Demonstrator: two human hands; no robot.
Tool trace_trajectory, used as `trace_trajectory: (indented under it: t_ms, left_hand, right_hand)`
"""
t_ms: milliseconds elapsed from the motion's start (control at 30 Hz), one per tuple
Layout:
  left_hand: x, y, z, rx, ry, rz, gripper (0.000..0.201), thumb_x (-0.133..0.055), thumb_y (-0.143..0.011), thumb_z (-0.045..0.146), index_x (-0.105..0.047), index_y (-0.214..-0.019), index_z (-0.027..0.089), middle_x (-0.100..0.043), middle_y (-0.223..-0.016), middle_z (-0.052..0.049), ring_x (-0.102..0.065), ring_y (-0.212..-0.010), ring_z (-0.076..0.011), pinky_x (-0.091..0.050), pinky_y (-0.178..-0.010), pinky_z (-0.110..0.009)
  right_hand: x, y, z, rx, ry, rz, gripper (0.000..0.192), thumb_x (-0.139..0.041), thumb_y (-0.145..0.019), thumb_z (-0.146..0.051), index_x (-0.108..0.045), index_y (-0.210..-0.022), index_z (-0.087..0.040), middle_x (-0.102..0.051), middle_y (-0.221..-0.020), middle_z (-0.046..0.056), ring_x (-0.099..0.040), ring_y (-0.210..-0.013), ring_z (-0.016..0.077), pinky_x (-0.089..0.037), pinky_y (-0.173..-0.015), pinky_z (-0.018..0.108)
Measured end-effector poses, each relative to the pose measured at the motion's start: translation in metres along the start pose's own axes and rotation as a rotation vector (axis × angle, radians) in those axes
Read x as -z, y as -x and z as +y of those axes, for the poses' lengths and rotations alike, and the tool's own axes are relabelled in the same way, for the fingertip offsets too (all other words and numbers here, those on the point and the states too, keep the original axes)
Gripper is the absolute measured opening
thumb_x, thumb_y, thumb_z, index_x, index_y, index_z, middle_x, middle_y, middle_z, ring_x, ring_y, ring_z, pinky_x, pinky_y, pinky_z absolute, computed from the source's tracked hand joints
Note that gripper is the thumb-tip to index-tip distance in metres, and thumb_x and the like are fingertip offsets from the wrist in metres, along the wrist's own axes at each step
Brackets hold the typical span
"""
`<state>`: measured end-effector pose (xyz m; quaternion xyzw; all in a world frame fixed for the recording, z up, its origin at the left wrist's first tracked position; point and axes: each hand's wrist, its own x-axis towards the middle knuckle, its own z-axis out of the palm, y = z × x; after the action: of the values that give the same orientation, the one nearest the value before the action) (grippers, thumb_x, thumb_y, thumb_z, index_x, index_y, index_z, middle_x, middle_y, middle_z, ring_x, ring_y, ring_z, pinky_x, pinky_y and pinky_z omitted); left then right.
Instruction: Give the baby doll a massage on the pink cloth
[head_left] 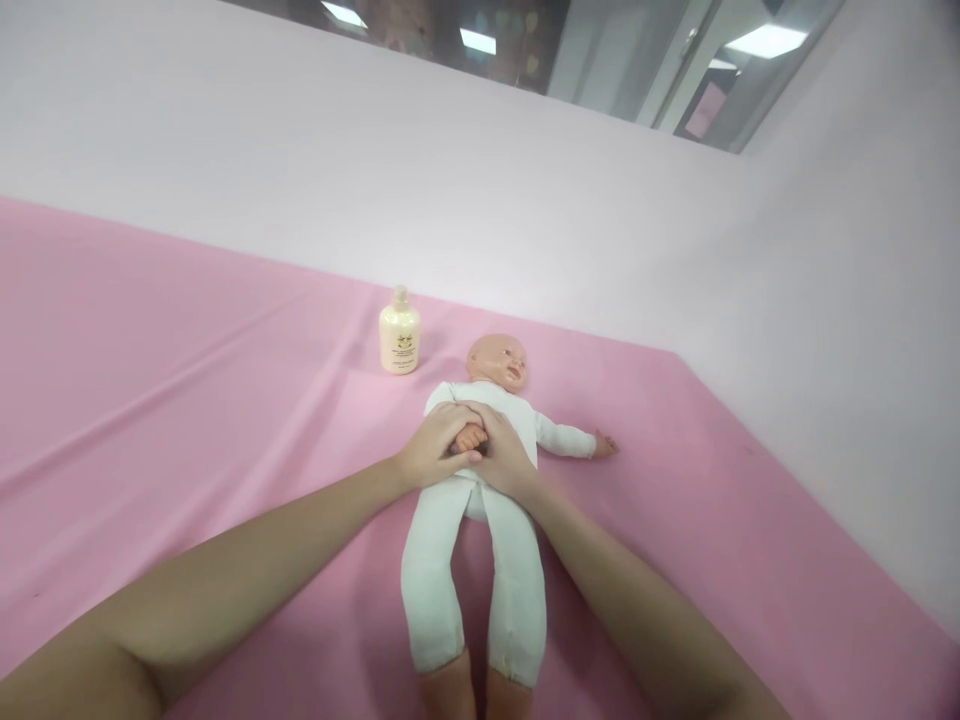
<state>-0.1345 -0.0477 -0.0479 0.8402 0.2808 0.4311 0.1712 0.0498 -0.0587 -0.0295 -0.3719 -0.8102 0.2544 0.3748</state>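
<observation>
A baby doll (pixel 511 590) with a white cloth body lies on its back, its head toward the wall and its legs toward me. Both my hands are closed round one of its hands (pixel 470 438) over its belly. My left hand (pixel 433 447) wraps it from the left, thumb toward the middle. From the other side my right hand (pixel 508 455) curves over it, and the fingers of both hands meet above it. The doll's other arm (pixel 566 438) is stretched out to the right on the pink cover. My fingertips are partly hidden.
A cream pump bottle (pixel 399 338) with a printed label stands left of the doll's head. The pink cover (pixel 187 400) has several folds at the left. White walls (pixel 450 190) rise behind and to the right, with a window (pixel 600 60) at the top.
</observation>
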Motion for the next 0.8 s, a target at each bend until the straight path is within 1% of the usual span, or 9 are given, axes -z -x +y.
trace_trajectory:
  t_ms: [200,367,633,800]
  left_hand:
    - [0.0019,0.0006,0.0007,-0.051,0.018,0.01,0.068,-0.028,-0.105,0.078,-0.063,-0.112,0.02,-0.071,-0.105,-0.012,-0.062,-0.097,-0.028,-0.047,-0.094,-0.046]
    - [0.0025,0.0009,0.0014,-0.037,0.014,0.005,0.067,-0.025,-0.106,0.076,-0.063,-0.112,0.021,-0.071,-0.105,-0.012,-0.062,-0.099,-0.0285,-0.047,-0.095,-0.047]
    - [0.0019,0.0015,0.0005,-0.035,-0.013,-0.001,0.058,-0.033,-0.107,0.07,-0.064,-0.113,0.021,-0.071,-0.106,-0.012,-0.063,-0.1,-0.0288,-0.047,-0.096,-0.047]
    - [0.0012,0.0018,-0.0013,-0.04,-0.026,-0.003,0.051,-0.04,-0.106,0.064,-0.064,-0.113,0.021,-0.07,-0.105,-0.011,-0.062,-0.098,-0.0287,-0.047,-0.095,-0.047]
  right_hand:
    - [0.0001,-0.0001,0.0001,0.023,-0.004,0.003,0.059,-0.074,-0.087,-0.038,-0.059,-0.142,-0.022,-0.071,-0.139,0.012,-0.065,-0.128,0.033,-0.046,-0.114,0.054]
    - [0.0011,-0.0002,-0.0026,0.022,0.004,-0.004,0.059,-0.073,-0.087,-0.036,-0.058,-0.143,-0.021,-0.07,-0.139,0.013,-0.065,-0.128,0.0332,-0.046,-0.114,0.054]
    - [0.0017,-0.0002,-0.0036,0.028,0.003,-0.005,0.059,-0.071,-0.086,-0.035,-0.058,-0.142,-0.021,-0.071,-0.137,0.013,-0.065,-0.126,0.0328,-0.046,-0.114,0.054]
    - [0.0015,-0.0003,-0.002,0.038,-0.006,-0.003,0.06,-0.069,-0.085,-0.037,-0.058,-0.142,-0.021,-0.07,-0.137,0.013,-0.065,-0.126,0.0332,-0.045,-0.116,0.054]
